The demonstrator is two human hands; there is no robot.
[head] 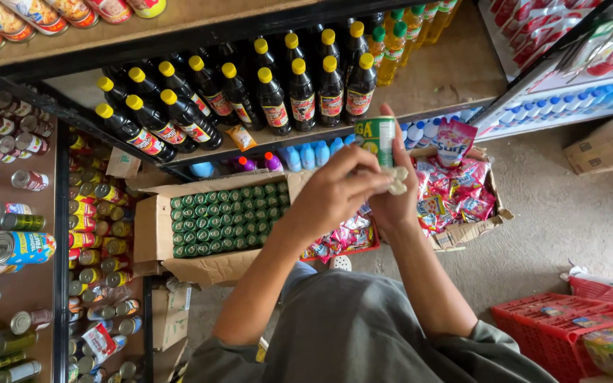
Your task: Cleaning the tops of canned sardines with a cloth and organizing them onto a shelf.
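My right hand (396,206) grips a green can (377,139) with a yellow label, upright, in front of the shelf; one fingertip shows above its top. My left hand (331,191) presses a small whitish cloth (397,179) against the can's lower side. Below the hands and to the left sits an open cardboard box (152,230) packed with several rows of matching green-topped cans (225,220).
Dark bottles with yellow caps (271,96) fill the shelf ahead, with blue-capped bottles (306,154) beneath. A carton of pink snack packets (455,195) stands at right on the concrete floor. A red plastic basket (533,333) sits lower right. Shelves of tins (15,245) line the left.
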